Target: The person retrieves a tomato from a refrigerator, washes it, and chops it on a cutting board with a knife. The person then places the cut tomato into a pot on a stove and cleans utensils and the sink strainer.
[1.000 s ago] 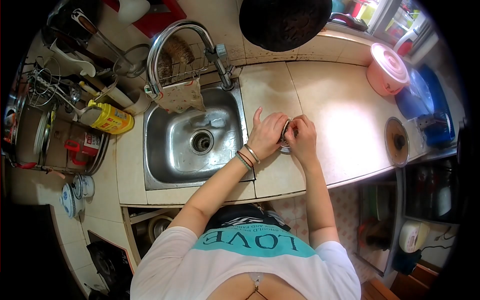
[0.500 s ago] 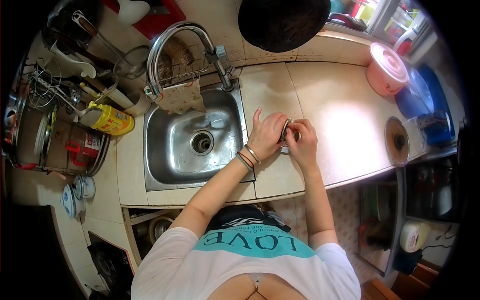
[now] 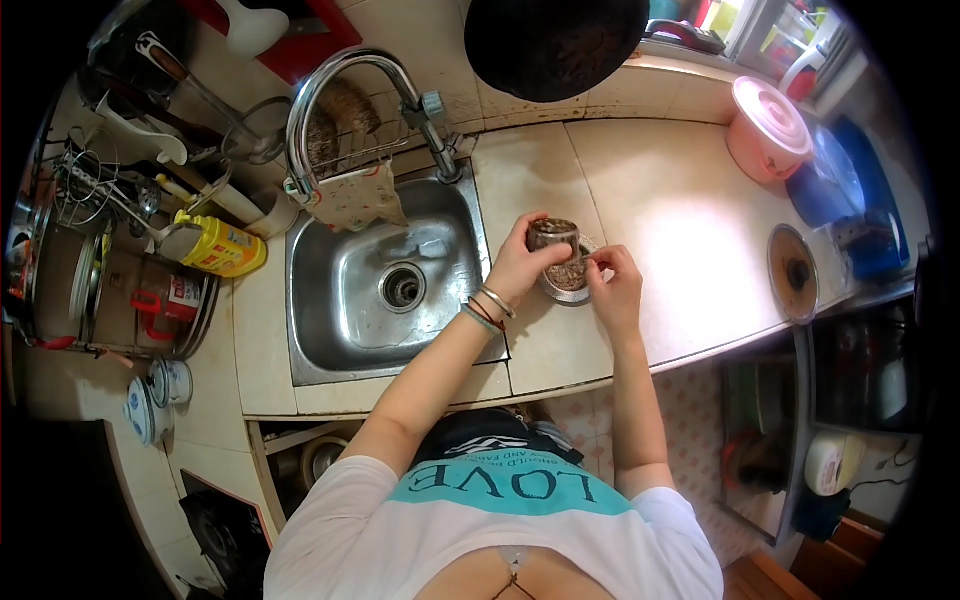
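My left hand [image 3: 520,262] is wrapped around a small round jar [image 3: 553,234] with dark brown contents, above the counter right of the sink. Just below and partly behind the jar stands a small metal bowl [image 3: 570,297] holding brown dried bits [image 3: 568,275]. At the bowl's right rim is my right hand [image 3: 616,288], its thumb and fingers pinched together. What lies between those fingertips, if anything, is too small to make out.
Left of my hands is the steel sink [image 3: 345,345] with a curved faucet [image 3: 420,105] and a hanging cloth [image 3: 362,198]. A glass lid [image 3: 785,275] and a pink lidded pot [image 3: 765,140] stand at the right. A black pan [image 3: 555,45] hangs above.
Both hands were close together over the bowl. My left hand has turned and shifted up with the jar, which now shows clearly; my right hand has moved slightly right, uncovering the bowl's contents.
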A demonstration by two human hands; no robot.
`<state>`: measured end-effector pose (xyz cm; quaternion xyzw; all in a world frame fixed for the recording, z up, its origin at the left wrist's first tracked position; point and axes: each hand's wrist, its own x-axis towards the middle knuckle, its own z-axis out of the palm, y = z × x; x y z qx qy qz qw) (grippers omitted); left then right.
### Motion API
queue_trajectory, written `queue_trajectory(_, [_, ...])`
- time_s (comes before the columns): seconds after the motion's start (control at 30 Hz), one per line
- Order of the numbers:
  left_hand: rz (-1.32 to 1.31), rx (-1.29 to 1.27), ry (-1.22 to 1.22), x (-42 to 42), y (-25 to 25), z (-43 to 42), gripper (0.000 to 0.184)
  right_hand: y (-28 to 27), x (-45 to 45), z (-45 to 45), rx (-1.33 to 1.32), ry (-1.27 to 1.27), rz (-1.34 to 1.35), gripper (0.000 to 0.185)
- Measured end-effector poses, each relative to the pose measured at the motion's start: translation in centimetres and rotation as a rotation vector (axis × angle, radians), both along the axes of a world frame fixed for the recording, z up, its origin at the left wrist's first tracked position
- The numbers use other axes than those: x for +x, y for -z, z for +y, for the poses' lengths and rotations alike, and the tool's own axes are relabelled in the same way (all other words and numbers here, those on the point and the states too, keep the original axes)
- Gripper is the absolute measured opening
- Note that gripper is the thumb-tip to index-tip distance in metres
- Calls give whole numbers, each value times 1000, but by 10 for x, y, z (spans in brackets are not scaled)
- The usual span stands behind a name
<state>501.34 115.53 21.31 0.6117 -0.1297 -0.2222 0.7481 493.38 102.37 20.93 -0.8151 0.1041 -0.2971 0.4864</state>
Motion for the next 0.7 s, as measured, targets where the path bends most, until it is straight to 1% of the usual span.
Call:
queue_trajectory(0.03, [186, -133, 3, 1, -6, -2, 43, -1, -1, 2, 6, -9, -22, 5])
queue_trajectory(0.07, [277, -120, -21, 3, -12, -1, 36, -3, -2, 5, 12, -17, -43, 7])
queue_trajectory(0.17, [619, -451, 131, 11, -13, 2, 35, -10, 0, 11, -22, -15, -151, 15])
queue_trajectory(0.2, [690, -483, 243, 16, -10, 5, 40, -12, 2, 13, -42, -9, -195, 18])
queue_trajectory(0.3, [866, -585, 345, 17, -10, 5, 41, -20, 5, 16, -17, -39, -185, 22])
queue_trajectory(0.33, [931, -632, 372, 17, -9, 4, 41, -22, 7, 16, -111, -44, -179, 23])
queue_trajectory(0.43, [970, -602, 293, 8, -24, 0, 39, -31, 11, 15, -371, -49, -127, 26])
queue_trajectory(0.5, [954, -593, 297, 3, -31, -2, 38, -41, 12, 19, -511, -37, -55, 28])
queue_trajectory(0.6, [919, -634, 250, 1, -31, -9, 36, -39, 17, 22, -580, 8, 20, 29])
queue_trajectory(0.7, [854, -658, 210, 6, -23, -11, 36, -35, 13, 23, -588, 9, 62, 30])
